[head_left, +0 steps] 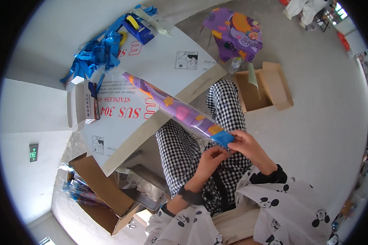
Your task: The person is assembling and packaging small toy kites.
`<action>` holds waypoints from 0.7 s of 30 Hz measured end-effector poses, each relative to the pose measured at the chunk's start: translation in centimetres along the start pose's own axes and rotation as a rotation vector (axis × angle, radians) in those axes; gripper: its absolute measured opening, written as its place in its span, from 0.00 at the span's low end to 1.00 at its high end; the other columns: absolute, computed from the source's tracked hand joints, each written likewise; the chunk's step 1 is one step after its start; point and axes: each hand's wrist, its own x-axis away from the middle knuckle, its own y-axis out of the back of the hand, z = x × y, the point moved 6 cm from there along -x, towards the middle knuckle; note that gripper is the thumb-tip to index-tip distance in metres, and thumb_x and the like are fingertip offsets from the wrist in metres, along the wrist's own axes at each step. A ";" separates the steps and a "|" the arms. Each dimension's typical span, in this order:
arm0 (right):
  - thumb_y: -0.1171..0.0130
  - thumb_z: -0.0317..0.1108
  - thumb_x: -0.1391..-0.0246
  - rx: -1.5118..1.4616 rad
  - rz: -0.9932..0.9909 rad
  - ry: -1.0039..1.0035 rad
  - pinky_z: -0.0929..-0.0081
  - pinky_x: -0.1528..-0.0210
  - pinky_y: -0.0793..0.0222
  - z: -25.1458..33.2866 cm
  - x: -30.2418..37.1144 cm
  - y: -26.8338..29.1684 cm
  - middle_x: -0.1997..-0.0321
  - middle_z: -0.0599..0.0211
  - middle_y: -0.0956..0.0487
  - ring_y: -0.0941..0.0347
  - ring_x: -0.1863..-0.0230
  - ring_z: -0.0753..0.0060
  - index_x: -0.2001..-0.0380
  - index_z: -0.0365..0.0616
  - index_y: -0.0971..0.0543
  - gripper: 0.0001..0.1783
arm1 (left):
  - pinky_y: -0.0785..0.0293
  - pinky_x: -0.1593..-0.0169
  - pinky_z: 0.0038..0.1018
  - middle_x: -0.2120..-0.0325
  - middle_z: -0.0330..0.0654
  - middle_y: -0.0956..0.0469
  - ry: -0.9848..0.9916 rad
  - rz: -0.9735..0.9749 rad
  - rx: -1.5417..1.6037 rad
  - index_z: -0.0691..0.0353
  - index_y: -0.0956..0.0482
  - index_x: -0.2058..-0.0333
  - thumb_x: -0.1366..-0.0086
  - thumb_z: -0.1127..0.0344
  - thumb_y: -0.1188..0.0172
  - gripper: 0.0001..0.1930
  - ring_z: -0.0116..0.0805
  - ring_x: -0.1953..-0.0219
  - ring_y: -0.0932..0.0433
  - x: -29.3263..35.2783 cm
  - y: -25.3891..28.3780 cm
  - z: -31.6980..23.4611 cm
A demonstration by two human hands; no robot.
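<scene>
A long folded purple kite or bag (171, 105) with orange, pink and yellow prints, wrapped in clear plastic, stretches from the white carton (159, 61) down to my lap. Its near end carries a blue label (223, 139). My right hand (247, 147) pinches that blue end from the right. My left hand (210, 159) meets it from below, fingers closed against the same end. My legs in black-and-white checked trousers (225, 106) lie beneath.
The white carton lies flat as a work surface, with a heap of blue strips (96, 53) and a blue tape dispenser (137, 26) on it. An open purple printed kite (235, 32) lies beyond. Open brown boxes stand at right (263, 85) and lower left (102, 196).
</scene>
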 end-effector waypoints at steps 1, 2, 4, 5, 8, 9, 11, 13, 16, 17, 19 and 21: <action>0.38 0.26 0.47 0.029 0.066 -0.058 0.79 0.63 0.26 -0.9 0.1 0.3 0.56 0.59 0.22 0.23 0.62 0.76 0.49 0.32 0.30 0.23 | 0.29 0.56 0.20 0.69 0.37 0.20 0.055 -0.002 -0.057 0.67 0.21 0.66 0.38 0.70 0.39 0.06 0.22 0.64 0.23 0.6 0.7 0.3; 0.38 0.26 0.47 0.021 0.080 -0.056 0.79 0.63 0.26 -1.1 0.4 0.4 0.56 0.59 0.22 0.23 0.62 0.76 0.49 0.32 0.30 0.23 | 0.29 0.56 0.20 0.69 0.37 0.20 0.056 -0.016 -0.064 0.67 0.21 0.66 0.38 0.70 0.39 0.06 0.22 0.64 0.23 1.2 1.4 0.6; 0.39 0.24 0.47 0.073 0.199 -0.159 0.78 0.60 0.25 -1.4 2.0 -0.3 0.54 0.57 0.22 0.22 0.60 0.73 0.47 0.32 0.31 0.24 | 0.29 0.56 0.19 0.69 0.36 0.20 0.092 -0.041 -0.062 0.67 0.21 0.66 0.38 0.70 0.39 0.06 0.23 0.64 0.23 2.6 2.7 1.7; 0.41 0.20 0.46 0.097 0.220 -0.202 0.77 0.56 0.24 -1.2 2.9 -0.4 0.53 0.57 0.23 0.21 0.57 0.71 0.45 0.33 0.32 0.24 | 0.28 0.56 0.20 0.68 0.37 0.20 0.061 -0.042 -0.055 0.68 0.21 0.65 0.38 0.70 0.39 0.06 0.22 0.64 0.23 3.1 2.7 1.6; 0.44 0.18 0.45 0.131 0.379 -0.151 0.76 0.52 0.24 -0.7 4.9 -1.1 0.54 0.57 0.22 0.21 0.54 0.71 0.45 0.33 0.31 0.23 | 0.28 0.55 0.21 0.67 0.36 0.20 0.064 -0.028 -0.112 0.68 0.21 0.65 0.38 0.71 0.38 0.06 0.22 0.63 0.24 4.4 2.9 0.8; 0.44 0.18 0.45 0.134 0.390 -0.149 0.76 0.52 0.24 -0.3 5.5 -1.2 0.54 0.57 0.22 0.21 0.54 0.71 0.45 0.33 0.31 0.23 | 0.28 0.55 0.21 0.67 0.36 0.20 0.084 -0.032 -0.182 0.68 0.21 0.66 0.39 0.71 0.38 0.06 0.23 0.63 0.23 4.8 2.8 0.2; 0.42 0.18 0.45 0.122 0.411 -0.192 0.75 0.51 0.24 0.3 6.4 -1.6 0.55 0.57 0.21 0.21 0.55 0.70 0.48 0.34 0.28 0.20 | 0.28 0.55 0.21 0.68 0.36 0.21 0.052 -0.029 -0.232 0.68 0.20 0.66 0.39 0.71 0.37 0.06 0.24 0.63 0.23 5.4 2.4 -0.8; 0.42 0.17 0.46 0.125 0.392 -0.168 0.75 0.52 0.24 0.9 6.9 -1.6 0.57 0.58 0.21 0.21 0.56 0.71 0.48 0.35 0.27 0.21 | 0.27 0.54 0.23 0.68 0.38 0.21 0.015 0.013 -0.308 0.66 0.20 0.67 0.41 0.71 0.36 0.06 0.27 0.61 0.22 5.6 1.5 -1.9; 0.38 0.19 0.48 0.210 0.367 -0.064 0.77 0.55 0.24 1.3 6.6 -1.7 0.58 0.62 0.21 0.22 0.58 0.73 0.49 0.36 0.26 0.21 | 0.27 0.51 0.25 0.64 0.39 0.20 -0.092 0.072 -0.332 0.66 0.20 0.67 0.41 0.71 0.36 0.06 0.29 0.58 0.22 6.2 0.5 -2.4; 0.36 0.21 0.50 0.295 0.349 0.018 0.79 0.58 0.25 1.5 6.4 -1.7 0.58 0.64 0.21 0.22 0.60 0.74 0.50 0.37 0.26 0.22 | 0.27 0.50 0.26 0.60 0.42 0.20 -0.064 0.105 -0.296 0.67 0.21 0.68 0.41 0.70 0.36 0.06 0.31 0.56 0.21 6.4 0.1 -2.3; 0.33 0.23 0.52 0.399 0.265 0.059 0.80 0.59 0.26 1.0 6.0 -1.1 0.57 0.64 0.22 0.22 0.59 0.74 0.51 0.38 0.27 0.24 | 0.27 0.49 0.26 0.58 0.43 0.20 -0.082 0.134 -0.259 0.67 0.21 0.68 0.40 0.71 0.37 0.06 0.31 0.56 0.21 6.9 -0.6 -2.5; 0.30 0.25 0.55 0.498 0.170 0.099 0.81 0.60 0.27 0.3 5.7 -0.6 0.55 0.65 0.23 0.23 0.59 0.74 0.52 0.39 0.28 0.26 | 0.27 0.49 0.26 0.57 0.44 0.20 -0.097 0.172 -0.223 0.68 0.21 0.67 0.40 0.71 0.37 0.06 0.31 0.56 0.21 7.2 -1.1 -2.4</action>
